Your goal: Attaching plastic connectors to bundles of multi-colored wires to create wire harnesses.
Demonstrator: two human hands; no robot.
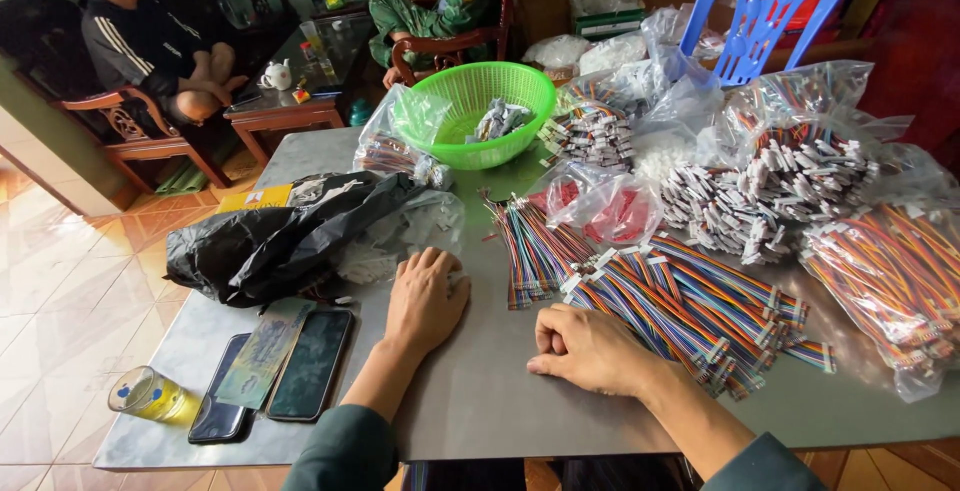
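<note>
Head view: two bare hands rest on a grey table (480,391) crowded with wire bundles.

From left: a glass (145,394), two phones (310,363), a black bag (270,236); the left hand (425,301) lies flat, fingers loosely spread, gripping nothing; the right hand (585,348) is curled closed, empty, touching multicoloured ribbon cables (690,306); a green basket (480,111) stands behind.

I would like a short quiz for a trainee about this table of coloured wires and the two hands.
1. True or false: the left hand lies flat on the table.
2. What does the right hand touch? A) green basket B) coloured wire bundles C) glass
3. How many phones lie near the glass?

Key: 1 true; 2 B; 3 two.
</note>
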